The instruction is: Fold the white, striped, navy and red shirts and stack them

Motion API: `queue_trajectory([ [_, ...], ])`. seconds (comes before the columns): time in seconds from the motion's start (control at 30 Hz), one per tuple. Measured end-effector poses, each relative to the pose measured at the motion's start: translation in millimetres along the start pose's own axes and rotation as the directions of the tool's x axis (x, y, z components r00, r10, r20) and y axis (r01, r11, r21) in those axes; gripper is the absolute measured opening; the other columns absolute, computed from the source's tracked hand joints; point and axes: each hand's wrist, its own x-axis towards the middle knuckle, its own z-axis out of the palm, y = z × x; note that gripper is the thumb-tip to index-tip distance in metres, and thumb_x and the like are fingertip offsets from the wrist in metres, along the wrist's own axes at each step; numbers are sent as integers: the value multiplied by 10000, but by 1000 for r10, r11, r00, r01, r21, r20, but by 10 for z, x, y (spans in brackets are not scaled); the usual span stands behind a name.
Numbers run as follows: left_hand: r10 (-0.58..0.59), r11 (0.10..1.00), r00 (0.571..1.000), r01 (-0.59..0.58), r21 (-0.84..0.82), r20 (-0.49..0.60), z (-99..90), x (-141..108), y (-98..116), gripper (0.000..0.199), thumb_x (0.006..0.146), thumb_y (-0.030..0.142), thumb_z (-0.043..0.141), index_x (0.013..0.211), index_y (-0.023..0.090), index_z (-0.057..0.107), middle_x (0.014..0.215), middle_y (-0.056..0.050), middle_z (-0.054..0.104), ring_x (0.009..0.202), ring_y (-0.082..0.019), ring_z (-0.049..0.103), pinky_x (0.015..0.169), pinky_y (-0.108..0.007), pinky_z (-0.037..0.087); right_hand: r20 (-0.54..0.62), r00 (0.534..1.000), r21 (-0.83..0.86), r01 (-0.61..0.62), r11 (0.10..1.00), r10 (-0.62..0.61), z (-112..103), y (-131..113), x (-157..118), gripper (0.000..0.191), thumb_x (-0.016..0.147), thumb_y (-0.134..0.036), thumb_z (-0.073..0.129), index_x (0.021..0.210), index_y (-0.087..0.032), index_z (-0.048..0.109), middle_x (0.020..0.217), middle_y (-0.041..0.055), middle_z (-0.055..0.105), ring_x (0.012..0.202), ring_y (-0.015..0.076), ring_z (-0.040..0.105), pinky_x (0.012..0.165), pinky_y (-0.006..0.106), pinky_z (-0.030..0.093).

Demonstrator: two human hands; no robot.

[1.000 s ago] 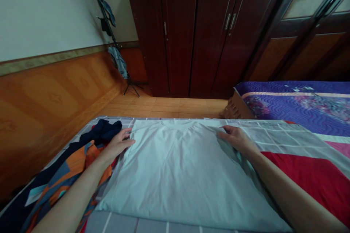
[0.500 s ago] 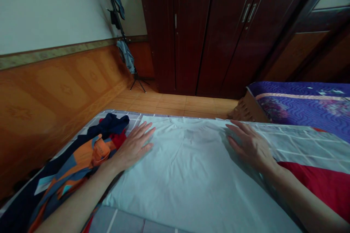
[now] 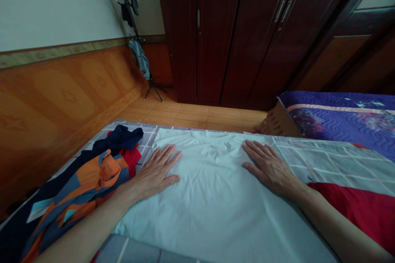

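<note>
A pale, light-coloured shirt [image 3: 210, 197] lies spread on a checked bedcover, its neckline at the far edge and small wrinkles below it. My left hand [image 3: 159, 172] rests flat on the shirt's left side with fingers spread. On the right side of the shirt, my right hand [image 3: 268, 168] lies palm down, fingers stretched out. Neither hand grips anything.
Orange, blue and navy clothes [image 3: 89, 176] are heaped at the left, with red cloth beside them. A red garment [image 3: 358, 209] lies at the right. Beyond stand a dark wardrobe [image 3: 212, 41], a coat stand [image 3: 132, 24] and a purple-covered bed [image 3: 342, 119].
My right hand has moved left and down onto the shirt. My left hand has shifted slightly right and nearer. Wrinkles under the neckline look more gathered, and the view has shifted slightly.
</note>
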Motion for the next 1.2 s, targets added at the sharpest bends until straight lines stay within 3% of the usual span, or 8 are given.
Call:
queue_trajectory([
  [0.27, -5, 999, 999, 6, 35, -38, 110, 50, -51, 638, 931, 559, 313, 1472, 239, 202, 1549, -83, 126, 1420, -263, 92, 1137, -463, 90, 23, 999, -19, -42, 999, 42, 3, -38, 44, 543, 953, -463, 320, 1387, -149, 408, 1436, 140, 395, 1322, 286, 344, 1064, 497, 277],
  [0.43, -6, 1000, 999, 7, 28, -42, -99, -84, 73, 628, 929, 511, 350, 1456, 182, 259, 1519, -127, 236, 1403, -272, 180, 1125, -489, 140, 21, 994, -106, -102, 989, 105, -381, -183, -56, 509, 919, -381, 432, 1331, -85, 467, 1422, 201, 391, 1312, 333, 343, 1054, 531, 259],
  [0.6, 118, 993, 989, -115, 36, -88, -199, -911, 262, 554, 864, 323, 518, 1394, 240, 377, 1415, -69, 443, 1289, -213, 408, 1085, -379, 298, -2, 1000, -85, 30, 996, -30, -731, -475, -963, 527, 801, -227, 534, 1318, -143, 476, 1395, 160, 435, 1267, 296, 401, 1016, 442, 357],
  [0.7, 98, 988, 992, -87, 128, -78, -13, -1324, 330, 611, 787, 44, 456, 1361, 252, 421, 1387, -45, 479, 1262, -198, 440, 1061, -368, 337, 21, 999, -181, 53, 982, -50, -639, -642, -1555, 629, 675, -57, 522, 1296, -146, 484, 1343, 150, 491, 1217, 293, 455, 957, 431, 419],
  [0.77, 54, 981, 995, -36, 190, -87, 85, -1403, 393, 638, 768, -48, 377, 1334, 238, 454, 1359, -56, 505, 1242, -200, 463, 1034, -382, 368, 27, 999, -282, 30, 959, -23, -546, -704, -1739, 583, 675, 19, 475, 1232, -143, 528, 1283, 137, 545, 1157, 276, 507, 910, 408, 453],
  [0.93, -19, 970, 994, 45, 240, -109, -13, -1265, 576, 517, 813, -51, 345, 1224, 188, 548, 1193, -96, 602, 1105, -222, 559, 953, -401, 434, 88, 996, -409, 39, 912, -4, -575, -768, -1635, 339, 781, 28, 421, 996, -148, 615, 1049, 111, 643, 890, 236, 602, 780, 357, 500],
  [1.1, -71, 971, 997, 73, 228, -15, -103, -1333, 570, 640, 804, -79, 291, 1356, 215, 426, 1369, -98, 486, 1249, -223, 459, 995, -393, 408, 73, 997, -394, 39, 918, -11, -691, -790, -1638, 369, 790, 39, 413, 1037, -163, 598, 1112, 114, 622, 995, 236, 581, 781, 323, 492],
  [1.2, -97, 950, 995, 100, 296, -23, -76, -1343, 566, 626, 813, -77, 284, 1354, 200, 431, 1363, -105, 488, 1240, -252, 459, 961, -403, 424, 79, 997, -371, 27, 928, 2, -687, -775, -1647, 331, 790, 37, 423, 972, -164, 613, 1042, 113, 638, 916, 218, 603, 706, 295, 486],
])
